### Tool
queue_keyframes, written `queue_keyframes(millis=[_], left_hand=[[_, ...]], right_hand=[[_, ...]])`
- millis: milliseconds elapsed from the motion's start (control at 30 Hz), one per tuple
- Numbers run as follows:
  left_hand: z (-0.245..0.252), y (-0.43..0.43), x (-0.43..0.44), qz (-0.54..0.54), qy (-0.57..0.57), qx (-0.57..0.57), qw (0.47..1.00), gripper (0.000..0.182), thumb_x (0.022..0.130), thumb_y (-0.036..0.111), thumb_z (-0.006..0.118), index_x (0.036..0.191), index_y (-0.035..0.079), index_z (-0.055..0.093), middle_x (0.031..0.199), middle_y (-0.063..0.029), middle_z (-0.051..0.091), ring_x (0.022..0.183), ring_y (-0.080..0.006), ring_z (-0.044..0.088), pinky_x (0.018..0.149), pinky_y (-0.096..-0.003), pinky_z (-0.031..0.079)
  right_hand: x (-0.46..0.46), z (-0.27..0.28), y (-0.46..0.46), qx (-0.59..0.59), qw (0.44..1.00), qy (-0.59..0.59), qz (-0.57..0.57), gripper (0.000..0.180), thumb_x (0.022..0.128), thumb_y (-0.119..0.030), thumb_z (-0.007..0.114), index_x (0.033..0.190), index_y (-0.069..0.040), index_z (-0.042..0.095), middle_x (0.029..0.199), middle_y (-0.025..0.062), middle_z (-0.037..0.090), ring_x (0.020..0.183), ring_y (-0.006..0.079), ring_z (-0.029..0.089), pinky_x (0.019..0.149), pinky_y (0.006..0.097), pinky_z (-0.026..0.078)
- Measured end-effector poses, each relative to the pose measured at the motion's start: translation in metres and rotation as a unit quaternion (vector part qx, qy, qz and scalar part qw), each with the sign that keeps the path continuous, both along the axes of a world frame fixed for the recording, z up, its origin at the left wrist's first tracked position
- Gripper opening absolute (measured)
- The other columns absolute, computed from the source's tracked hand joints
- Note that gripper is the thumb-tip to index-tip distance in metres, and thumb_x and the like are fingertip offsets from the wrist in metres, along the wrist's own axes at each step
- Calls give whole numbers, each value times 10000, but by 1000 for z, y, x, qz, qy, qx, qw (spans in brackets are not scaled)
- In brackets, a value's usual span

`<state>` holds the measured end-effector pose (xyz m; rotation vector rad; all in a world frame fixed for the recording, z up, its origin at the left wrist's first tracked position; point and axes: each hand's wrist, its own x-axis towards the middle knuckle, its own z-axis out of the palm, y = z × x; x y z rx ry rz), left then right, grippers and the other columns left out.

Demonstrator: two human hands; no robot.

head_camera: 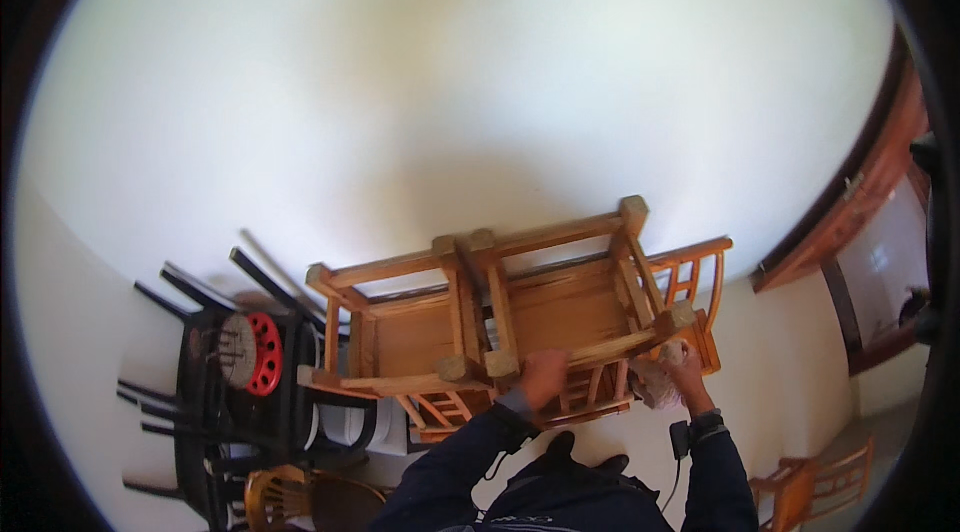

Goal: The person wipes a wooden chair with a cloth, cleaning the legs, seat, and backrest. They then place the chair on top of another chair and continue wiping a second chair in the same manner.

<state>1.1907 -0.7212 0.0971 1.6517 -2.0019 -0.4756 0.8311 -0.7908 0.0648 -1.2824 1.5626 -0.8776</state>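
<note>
Two wooden stools stand upside down side by side before me, their square leg ends facing up. The left stool (pixel 409 337) and the right stool (pixel 570 307) rest above slatted wooden chairs (pixel 592 389). My left hand (pixel 544 378) is closed over the near rail of the right stool, close to one leg end. My right hand (pixel 686 370) holds a crumpled, pale cloth (pixel 654 385) just below that stool's near right leg. Part of the cloth is hidden by my fingers.
Black upturned furniture (pixel 199 382) stands at the left, with a red perforated round stool (pixel 265 353) among its legs. A round-backed wooden chair (pixel 277 494) is at lower left. Behind is a pale wall (pixel 450 81). Another wooden chair (pixel 814 476) stands at lower right.
</note>
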Motion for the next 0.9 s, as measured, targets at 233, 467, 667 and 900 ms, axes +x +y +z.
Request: queue_keyframes(millis=[233, 467, 667, 900], left_hand=[[13, -4, 0, -3, -22, 3, 1000, 189, 806, 127, 689, 971, 36, 693, 858, -226, 694, 848, -451, 677, 720, -526, 528], [13, -1, -1, 7, 26, -3, 1000, 183, 792, 133, 721, 953, 47, 714, 890, -219, 713, 897, -425, 705, 756, -520, 541], [0, 9, 21, -51, -15, -38, 998, 205, 870, 125, 622, 1037, 46, 711, 885, -220, 702, 876, -437, 680, 754, -564, 517], [26, -3, 16, -51, -38, 23, 998, 156, 902, 110, 615, 1020, 45, 694, 883, -222, 697, 845, -457, 668, 717, -582, 493]], right_hand=[[10, -11, -54, 119, 983, -121, 74, 510, 854, -9, 786, 1330, -31, 604, 1156, 105, 685, 1058, 224, 675, 844, 381, 574], [8, -32, -62, 107, 981, -105, 127, 442, 856, 11, 798, 1273, 12, 652, 1118, 94, 715, 1002, 239, 698, 916, 382, 576], [27, -14, -44, 29, 981, -95, 168, 508, 864, -45, 832, 1331, -10, 634, 1204, 85, 709, 1071, 188, 663, 927, 383, 571], [46, -21, -30, -102, 982, -109, 119, 571, 875, -60, 805, 1382, -4, 550, 1129, 106, 722, 1038, 226, 681, 918, 400, 562]])
